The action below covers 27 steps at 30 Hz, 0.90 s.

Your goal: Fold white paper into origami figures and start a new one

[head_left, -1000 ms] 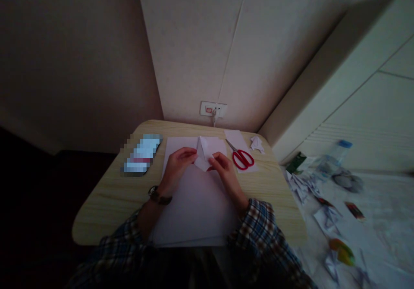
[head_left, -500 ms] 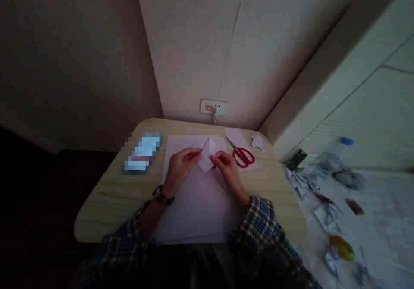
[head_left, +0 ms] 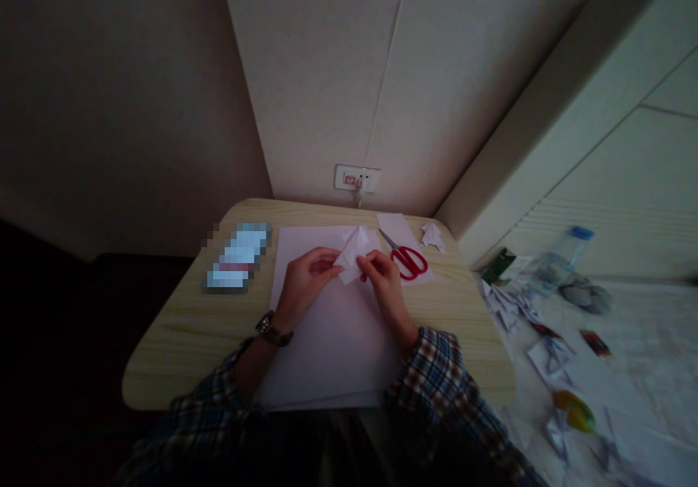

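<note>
A small folded white paper piece (head_left: 354, 253) is pinched between both hands above a large white sheet (head_left: 332, 334) on a light wooden table (head_left: 179, 327). My left hand (head_left: 306, 282) grips its left edge with closed fingers. My right hand (head_left: 382, 276) pinches its right side. A wristwatch (head_left: 271, 331) sits on my left wrist, and both sleeves are plaid.
Red-handled scissors (head_left: 406, 258) lie on a small paper at the right of the sheet, with a folded paper figure (head_left: 432, 235) beyond them. A blurred flat object (head_left: 237, 256) lies at the left. A wall socket (head_left: 356, 179) is behind the table. Paper scraps and a bottle (head_left: 561, 258) litter the surface at the right.
The hands came closer together and the paper piece was turned and tilted, its point now leaning up to the right. The view shifted slightly.
</note>
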Each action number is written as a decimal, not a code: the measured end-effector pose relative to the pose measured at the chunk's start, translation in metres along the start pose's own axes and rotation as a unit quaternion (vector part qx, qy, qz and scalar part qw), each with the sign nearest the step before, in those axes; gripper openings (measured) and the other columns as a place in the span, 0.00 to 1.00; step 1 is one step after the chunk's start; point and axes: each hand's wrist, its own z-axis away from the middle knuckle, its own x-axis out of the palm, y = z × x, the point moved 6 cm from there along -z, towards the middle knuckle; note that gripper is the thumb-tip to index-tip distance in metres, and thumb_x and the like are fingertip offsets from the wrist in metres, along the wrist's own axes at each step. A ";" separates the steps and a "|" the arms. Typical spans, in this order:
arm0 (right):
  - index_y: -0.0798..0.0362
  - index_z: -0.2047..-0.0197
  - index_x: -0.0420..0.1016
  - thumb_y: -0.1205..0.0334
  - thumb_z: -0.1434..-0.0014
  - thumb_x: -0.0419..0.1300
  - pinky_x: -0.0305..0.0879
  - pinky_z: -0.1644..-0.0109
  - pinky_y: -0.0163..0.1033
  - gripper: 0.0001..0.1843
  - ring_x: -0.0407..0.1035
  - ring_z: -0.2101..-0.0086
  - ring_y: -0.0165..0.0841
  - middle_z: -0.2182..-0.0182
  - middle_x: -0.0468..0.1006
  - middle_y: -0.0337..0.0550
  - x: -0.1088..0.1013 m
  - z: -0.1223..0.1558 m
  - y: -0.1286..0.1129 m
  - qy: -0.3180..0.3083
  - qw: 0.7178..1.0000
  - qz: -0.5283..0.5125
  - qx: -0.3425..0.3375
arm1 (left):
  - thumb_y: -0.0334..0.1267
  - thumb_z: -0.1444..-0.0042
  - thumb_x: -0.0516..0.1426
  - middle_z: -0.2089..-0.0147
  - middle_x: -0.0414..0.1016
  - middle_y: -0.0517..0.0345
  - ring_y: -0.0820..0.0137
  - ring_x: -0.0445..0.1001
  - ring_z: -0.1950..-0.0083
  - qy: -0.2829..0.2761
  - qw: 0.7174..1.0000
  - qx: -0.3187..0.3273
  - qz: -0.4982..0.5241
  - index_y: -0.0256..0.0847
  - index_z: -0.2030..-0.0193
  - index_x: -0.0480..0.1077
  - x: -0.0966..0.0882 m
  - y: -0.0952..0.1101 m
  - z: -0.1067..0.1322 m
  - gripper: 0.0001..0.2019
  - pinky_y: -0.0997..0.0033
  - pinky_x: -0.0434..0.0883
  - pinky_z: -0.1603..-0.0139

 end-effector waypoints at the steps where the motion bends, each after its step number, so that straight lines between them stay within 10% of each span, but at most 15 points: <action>1: 0.51 0.79 0.66 0.54 0.47 0.60 0.53 0.74 0.33 0.14 0.58 0.79 0.27 0.84 0.64 0.32 0.000 0.000 0.000 0.001 1.000 0.001 0.000 | 0.38 0.56 0.64 0.65 0.79 0.56 0.68 0.77 0.64 0.005 1.000 -0.003 0.003 0.38 0.65 0.74 0.000 0.001 0.000 0.11 0.70 0.73 0.59; 27: 0.51 0.78 0.65 0.52 0.46 0.59 0.54 0.73 0.33 0.15 0.59 0.78 0.28 0.83 0.64 0.33 0.003 0.005 -0.009 -0.005 0.998 0.055 -0.010 | 0.43 0.58 0.64 0.72 0.76 0.58 0.69 0.75 0.71 0.005 0.997 -0.067 0.034 0.37 0.74 0.73 -0.001 0.007 0.001 0.11 0.69 0.73 0.65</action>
